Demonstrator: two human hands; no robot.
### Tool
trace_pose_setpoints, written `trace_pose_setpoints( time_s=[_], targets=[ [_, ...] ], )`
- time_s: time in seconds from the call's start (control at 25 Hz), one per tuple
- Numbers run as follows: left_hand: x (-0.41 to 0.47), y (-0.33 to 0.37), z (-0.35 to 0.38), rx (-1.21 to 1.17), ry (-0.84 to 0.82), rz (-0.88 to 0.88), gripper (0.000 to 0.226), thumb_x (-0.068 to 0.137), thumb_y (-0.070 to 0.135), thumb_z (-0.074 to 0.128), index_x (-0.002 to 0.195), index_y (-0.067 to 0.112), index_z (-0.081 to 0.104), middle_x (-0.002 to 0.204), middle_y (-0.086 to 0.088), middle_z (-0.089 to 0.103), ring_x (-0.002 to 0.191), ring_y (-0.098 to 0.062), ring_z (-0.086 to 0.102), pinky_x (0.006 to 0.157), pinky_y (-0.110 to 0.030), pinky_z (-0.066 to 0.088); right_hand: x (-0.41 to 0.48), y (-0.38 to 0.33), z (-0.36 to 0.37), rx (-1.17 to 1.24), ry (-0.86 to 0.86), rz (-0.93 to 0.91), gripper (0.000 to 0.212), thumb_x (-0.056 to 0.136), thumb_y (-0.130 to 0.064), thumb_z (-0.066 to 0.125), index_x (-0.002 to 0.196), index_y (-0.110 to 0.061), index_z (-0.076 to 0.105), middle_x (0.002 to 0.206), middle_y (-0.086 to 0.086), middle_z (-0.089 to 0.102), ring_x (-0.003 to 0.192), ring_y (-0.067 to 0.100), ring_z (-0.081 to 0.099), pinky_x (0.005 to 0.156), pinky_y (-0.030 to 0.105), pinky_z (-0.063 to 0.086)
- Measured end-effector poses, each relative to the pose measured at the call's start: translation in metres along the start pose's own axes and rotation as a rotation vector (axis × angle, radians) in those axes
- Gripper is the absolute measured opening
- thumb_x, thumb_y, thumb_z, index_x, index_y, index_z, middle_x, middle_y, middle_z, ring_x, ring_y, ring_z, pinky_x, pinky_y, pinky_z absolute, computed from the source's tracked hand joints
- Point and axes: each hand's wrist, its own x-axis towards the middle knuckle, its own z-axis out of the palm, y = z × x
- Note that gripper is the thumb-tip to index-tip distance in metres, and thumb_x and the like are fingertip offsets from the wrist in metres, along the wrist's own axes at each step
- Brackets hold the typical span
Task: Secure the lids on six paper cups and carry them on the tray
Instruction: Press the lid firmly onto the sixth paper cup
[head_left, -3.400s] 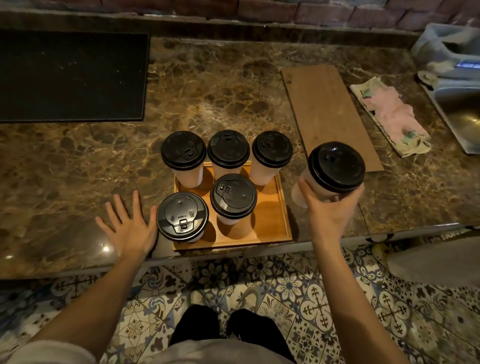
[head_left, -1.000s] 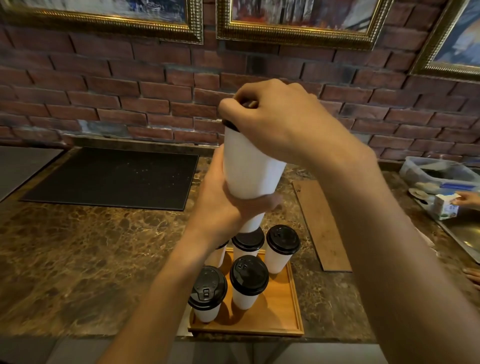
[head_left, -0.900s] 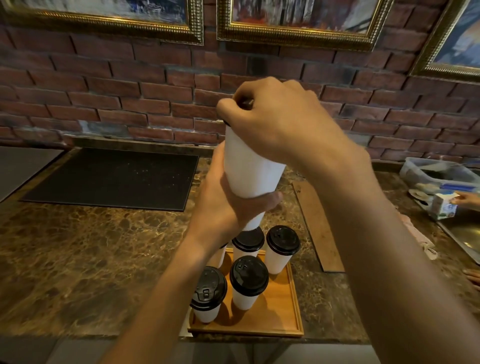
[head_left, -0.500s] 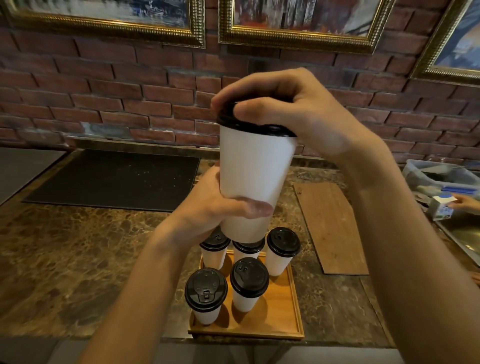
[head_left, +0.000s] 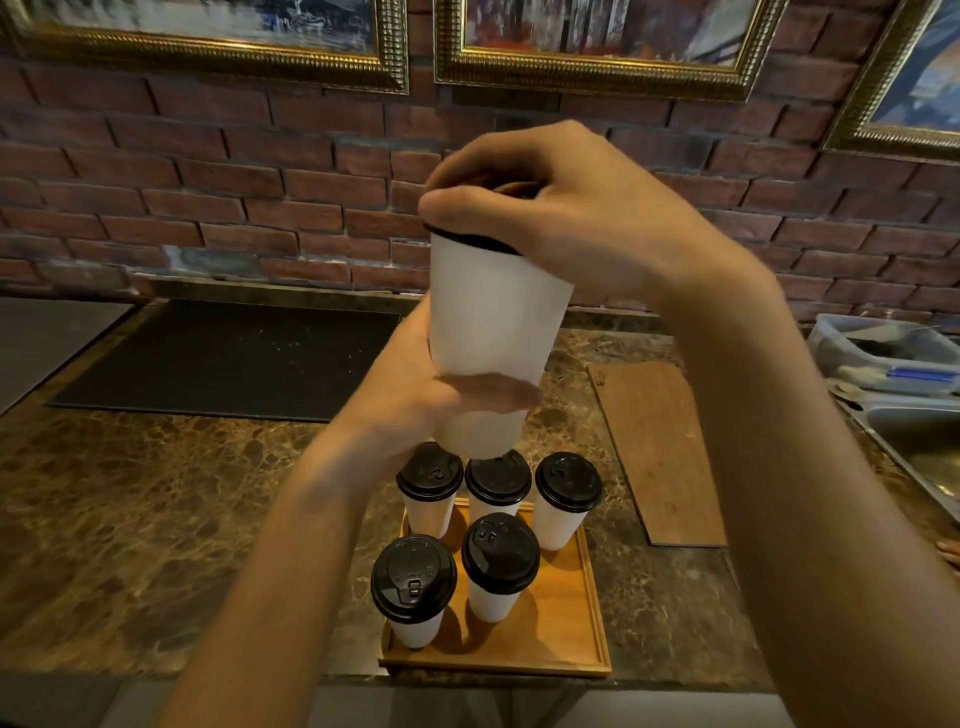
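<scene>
Left hand (head_left: 415, 400) grips the blank white paper cup (head_left: 493, 322); right hand (head_left: 561, 218) clasps its black lid (head_left: 467, 240), above the tray (head_left: 587, 613).

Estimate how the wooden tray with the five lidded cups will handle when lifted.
Probably top-heavy: the cups are tall, narrow-based and stand loose on the tray, so a tilt could topple them. The load likely sits off-centre, since the front-right corner is bare. The tray looks like rigid wood; its low rim would barely stop a sliding cup.
</scene>
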Motion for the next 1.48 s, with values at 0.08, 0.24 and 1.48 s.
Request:
trace_pose_setpoints(
  time_s=[0.08, 0.24, 1.48],
  targets=[
    [0.000, 0.001, -0.008, -0.113, -0.195, -0.026, 0.073, 0.050, 0.018, 0.075, 0.119, 0.020, 0.051, 0.103, 0.006, 0.068, 0.101, -0.016, 0.065, 0.079, -0.030, 0.056, -0.005, 0.010, -0.007, 0.313, -0.129, -0.123, 0.030, 0.092, -0.034, 0.057, 0.119, -0.021, 0.063, 0.112, -0.007, 0.065, 0.098, 0.002, 0.063, 0.075, 0.014, 0.049],
    [0.000, -0.002, -0.012, -0.195, -0.339, -0.037, 0.074, 0.045, 0.021, 0.078, 0.113, 0.018, 0.050, 0.098, 0.010, 0.068, 0.099, -0.013, 0.063, 0.077, -0.029, 0.055, -0.009, 0.012, -0.001, 0.488, -0.118, -0.173, 0.030, 0.091, -0.018, 0.053, 0.120, -0.014, 0.058, 0.113, 0.005, 0.063, 0.100, 0.009, 0.064, 0.077, 0.021, 0.051],
    [-0.010, -0.017, 0.025, -0.019, 0.410, 0.075, 0.060, 0.073, 0.033, 0.070, 0.125, 0.035, 0.040, 0.125, 0.003, 0.055, 0.117, -0.010, 0.057, 0.089, -0.028, 0.053, -0.070, 0.004, 0.097, 0.436, 0.404, 0.403, 0.104, 0.063, -0.070, 0.071, 0.148, -0.035, 0.023, 0.139, -0.017, 0.045, 0.123, 0.002, 0.050, 0.095, 0.032, 0.054]
  ],
)
